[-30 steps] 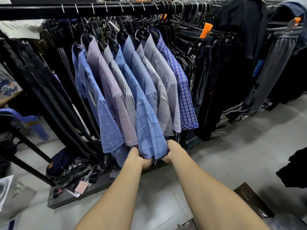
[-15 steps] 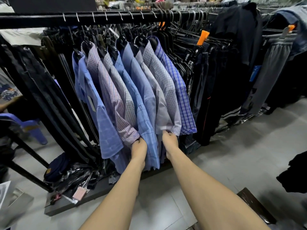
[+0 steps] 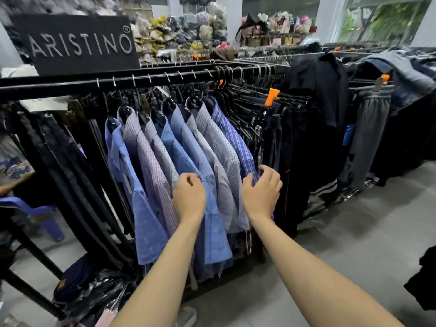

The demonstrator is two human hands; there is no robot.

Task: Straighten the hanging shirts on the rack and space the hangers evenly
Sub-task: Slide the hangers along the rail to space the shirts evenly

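Several short-sleeved shirts in blue, grey and pink checks hang close together on black hangers point(image 3: 168, 106) from a black rail point(image 3: 165, 79). My left hand point(image 3: 189, 197) rests on the sleeve of a mid-row blue shirt point(image 3: 186, 147), fingers curled; whether it grips fabric is hidden. My right hand point(image 3: 261, 192) is at the row's right end. Its thumb and fingers close around the sleeve of the blue plaid shirt point(image 3: 233, 135). A light blue shirt point(image 3: 146, 223) ends the row on the left.
Dark trousers point(image 3: 295, 149) crowd the rail right of the shirts, and more dark trousers point(image 3: 70, 175) hang to the left. An orange clip point(image 3: 271, 95) sticks up nearby. A brand sign point(image 3: 77, 43) stands behind the rail. A blue plastic chair point(image 3: 44, 218) is at the left. Grey floor point(image 3: 354, 244) lies to the right.
Both hands left the shirt hems and rose to sleeve height. My right hand shifted right to the plaid shirt. The view tilted up, showing the sign and shelves behind.
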